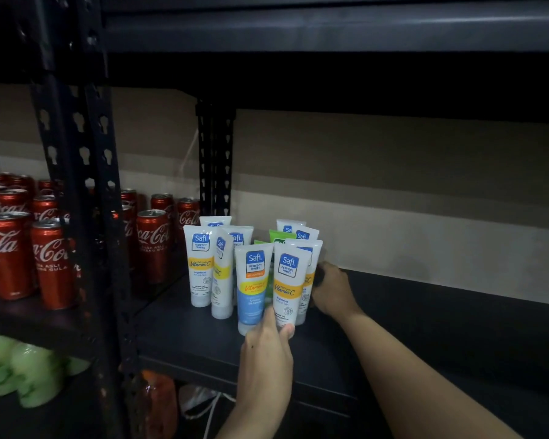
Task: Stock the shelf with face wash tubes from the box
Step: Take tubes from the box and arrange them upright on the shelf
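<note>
1. The Safi face wash tubes [254, 280] stood cap-down in a tight cluster at the left end of the dark shelf [425, 327]; the box was out of view.
2. The left hand [267, 350] pinched the cap end of the front Vitamin C tube [287, 280]; the right hand [332, 291] lay against the rear right tube [311, 258]; its fingers were hidden, so its grip could not be told.
3. The tubes stood tall on narrow caps, several touching; a nudge while seating the front one would likely topple its neighbours, perhaps toward the Coca-Cola cans [152, 245].
</note>
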